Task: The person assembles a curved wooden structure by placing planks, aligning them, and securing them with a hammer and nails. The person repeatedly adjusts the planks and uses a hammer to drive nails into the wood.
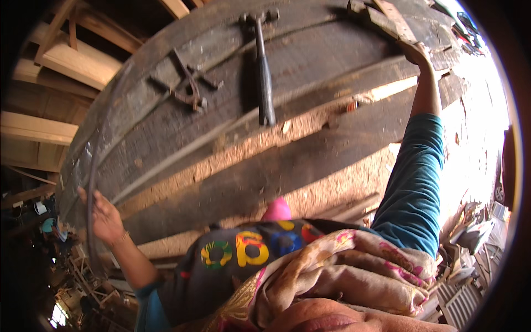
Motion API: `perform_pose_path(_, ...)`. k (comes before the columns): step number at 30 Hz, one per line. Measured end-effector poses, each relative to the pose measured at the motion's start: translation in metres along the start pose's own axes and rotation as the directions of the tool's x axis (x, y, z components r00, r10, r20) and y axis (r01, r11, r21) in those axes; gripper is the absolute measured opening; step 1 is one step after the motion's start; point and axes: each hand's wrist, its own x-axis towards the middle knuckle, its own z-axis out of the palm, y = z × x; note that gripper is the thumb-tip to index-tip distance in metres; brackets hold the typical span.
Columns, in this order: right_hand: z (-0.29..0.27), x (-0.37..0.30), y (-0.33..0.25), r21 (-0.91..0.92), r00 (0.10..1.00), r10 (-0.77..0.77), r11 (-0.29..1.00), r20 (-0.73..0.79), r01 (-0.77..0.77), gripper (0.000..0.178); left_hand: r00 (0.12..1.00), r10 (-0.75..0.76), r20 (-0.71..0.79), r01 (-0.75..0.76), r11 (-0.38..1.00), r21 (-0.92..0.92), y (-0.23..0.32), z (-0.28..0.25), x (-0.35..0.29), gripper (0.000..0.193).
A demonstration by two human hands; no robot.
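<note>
My left hand (pixel 107 221) is at the left edge of a worn wooden workbench (pixel 310 66). Its fingers are curled around a long, thin dark rod (pixel 93 182), which bends with the picture's rim. At the far right of the bench, my right hand (pixel 417 53) grips the near end of a light-coloured wood strip (pixel 394 17). A darker wood block (pixel 371 20) lies against that strip. Between my hands, a hammer (pixel 264 77) with a dark handle lies head away from me. To its left rests a rusty metal clamp-like tool (pixel 191 88).
Gaps between the bench boards show wood shavings (pixel 221 155) below. Sawn timber (pixel 77 61) is stacked at the far left. Scrap pieces (pixel 473 232) lie on the ground at the right. A pink rounded thing (pixel 276 210) shows at the bench's near side.
</note>
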Motion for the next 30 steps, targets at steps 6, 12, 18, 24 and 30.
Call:
perform_pose_path(6,-0.017,-0.206,0.048,0.492,0.987,0.153,0.856,0.052,-0.159,0.069,0.984,0.129,0.122,-0.178,0.744,0.644,0.043,0.024,0.083,0.047)
perform_pose_path(12,-0.040,-0.524,0.011,0.957,0.989,0.037,0.249,0.144,-0.148,0.078,0.619,0.289,0.730,-0.428,-0.656,0.622,0.069,0.026,0.154,0.040)
perform_pose_path(18,-0.071,-0.734,-0.105,0.811,0.973,-0.178,0.585,0.145,-0.014,0.104,0.530,0.824,0.201,-0.735,0.328,0.593,0.052,0.033,0.235,0.036)
perform_pose_path(24,-0.085,-0.768,-0.189,0.411,0.987,0.000,0.909,0.159,-0.066,0.095,0.522,0.829,0.201,-0.801,0.396,0.449,0.120,0.130,0.156,0.036)
perform_pose_path(30,-0.082,-0.739,-0.207,0.319,0.963,0.072,0.935,0.259,-0.155,0.096,0.495,0.772,0.398,-0.863,0.491,0.120,0.198,0.145,0.117,0.039)
